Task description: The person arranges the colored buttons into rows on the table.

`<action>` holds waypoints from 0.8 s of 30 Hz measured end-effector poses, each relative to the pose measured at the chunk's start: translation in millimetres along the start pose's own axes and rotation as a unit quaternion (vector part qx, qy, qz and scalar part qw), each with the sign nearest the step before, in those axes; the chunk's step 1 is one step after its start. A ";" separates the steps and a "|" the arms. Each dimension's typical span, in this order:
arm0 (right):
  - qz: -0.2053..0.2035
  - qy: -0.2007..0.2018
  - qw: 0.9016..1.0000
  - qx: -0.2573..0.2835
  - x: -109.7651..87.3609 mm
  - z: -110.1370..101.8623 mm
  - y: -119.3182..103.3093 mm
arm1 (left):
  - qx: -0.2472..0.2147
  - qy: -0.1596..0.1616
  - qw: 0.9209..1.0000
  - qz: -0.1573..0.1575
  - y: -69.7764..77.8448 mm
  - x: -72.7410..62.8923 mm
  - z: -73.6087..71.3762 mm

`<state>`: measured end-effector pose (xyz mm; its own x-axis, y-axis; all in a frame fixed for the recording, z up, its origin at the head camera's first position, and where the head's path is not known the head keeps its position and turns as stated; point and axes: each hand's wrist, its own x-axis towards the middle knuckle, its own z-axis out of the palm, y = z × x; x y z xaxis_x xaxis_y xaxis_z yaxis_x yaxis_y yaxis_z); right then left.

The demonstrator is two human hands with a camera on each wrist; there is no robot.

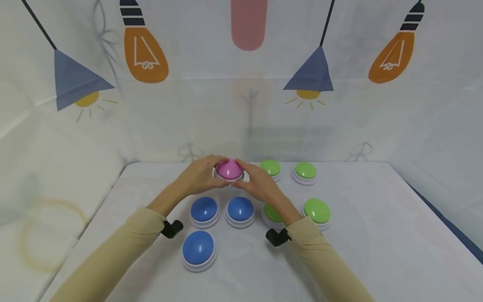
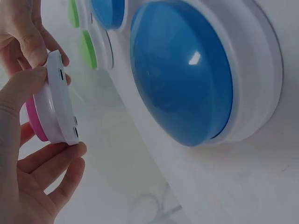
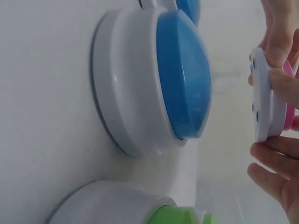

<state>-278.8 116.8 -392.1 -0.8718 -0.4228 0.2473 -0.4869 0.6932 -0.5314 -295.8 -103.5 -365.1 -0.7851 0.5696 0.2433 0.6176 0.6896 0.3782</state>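
Between both hands is a pink push button (image 1: 229, 170) with a round white base, held up over the far part of the table. My left hand (image 1: 199, 175) grips its left side, thumb below and fingers above. The right hand (image 1: 259, 183) holds the opposite side in the same way. In the left wrist view the white base (image 2: 55, 102) stands clear of the table, tilted, with small dark holes on its underside. Nearest below the hands are two blue buttons, a left one (image 1: 203, 209) and a right one (image 1: 240, 209).
A third blue button (image 1: 198, 248) sits closer in. Several green buttons stand at the right, among them a far one (image 1: 305, 170) and a near one (image 1: 317, 211); the right forearm partly covers another (image 1: 272, 214). Behind the white table (image 1: 377, 235) hangs a lamp-printed sheet (image 1: 211, 105).
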 end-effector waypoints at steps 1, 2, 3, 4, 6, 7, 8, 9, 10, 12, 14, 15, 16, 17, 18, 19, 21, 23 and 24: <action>-0.001 0.002 1.000 0.002 -2.8 -0.4 -1.8 | 0.000 0.000 1.000 0.003 2.1 -2.3 -0.5; 0.000 0.002 1.000 0.003 -5.9 -0.9 -3.8 | 0.001 -0.001 1.000 0.005 4.0 -4.5 -0.8; -0.001 0.003 1.000 0.004 -8.8 -0.9 -5.4 | 0.000 -0.001 1.000 0.005 6.1 -6.8 -1.2; 0.000 0.004 1.000 0.005 -11.7 -1.1 -7.4 | 0.001 -0.001 1.000 0.006 7.9 -9.4 -1.4; 0.003 0.006 1.000 0.002 -17.3 -1.1 -11.4 | 0.001 0.001 1.000 0.005 11.5 -14.5 -1.3; 0.004 0.007 1.000 -0.001 -20.0 -1.0 -13.3 | 0.001 0.003 1.000 0.005 13.4 -17.3 -1.4; 0.004 0.010 1.000 -0.004 -22.9 -1.0 -15.4 | 0.000 0.007 1.000 0.005 15.4 -20.4 -1.2; 0.003 0.014 1.000 -0.005 -25.9 -1.1 -17.8 | 0.001 0.010 1.000 0.004 17.4 -23.5 -0.8; 0.004 0.018 1.000 -0.007 -29.4 -1.8 -19.9 | 0.003 0.013 1.000 0.005 19.8 -26.1 -0.1; 0.005 0.020 1.000 -0.011 -36.9 -2.0 -23.9 | 0.008 0.018 1.000 0.004 25.3 -32.3 1.2; 0.008 0.017 1.000 -0.014 -44.7 -1.7 -27.8 | 0.018 0.022 1.000 0.001 30.4 -39.7 3.5; 0.010 0.014 1.000 -0.017 -48.8 -1.2 -29.4 | 0.022 0.023 0.999 0.000 33.0 -43.3 4.8; 0.013 0.011 1.000 -0.021 -52.6 -0.6 -30.9 | 0.027 0.025 0.999 -0.002 35.3 -46.8 6.2; 0.014 0.010 1.000 -0.025 -56.4 -0.2 -32.6 | 0.029 0.027 0.999 -0.002 37.6 -50.2 7.7; 0.015 0.011 0.999 -0.030 -60.0 0.5 -33.8 | 0.033 0.030 0.999 0.000 39.6 -53.2 9.3; 0.013 0.014 0.999 -0.035 -63.4 0.9 -35.1 | 0.036 0.034 0.999 0.002 41.4 -55.8 10.9; 0.010 0.024 0.999 -0.043 -69.9 1.7 -37.4 | 0.041 0.041 0.998 0.007 44.9 -60.3 14.0; 0.003 0.033 0.998 -0.049 -75.6 2.5 -39.5 | 0.043 0.047 0.998 0.013 48.0 -64.3 16.7; 0.001 0.036 0.998 -0.052 -78.4 2.9 -40.1 | 0.045 0.050 0.998 0.015 49.6 -66.1 17.9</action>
<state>-190.7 120.4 -392.5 -0.8726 -0.3802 0.3066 -0.4846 0.7520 -0.4468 -212.5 -99.0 -378.4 -0.7643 0.5458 0.3433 0.6389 0.7132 0.2884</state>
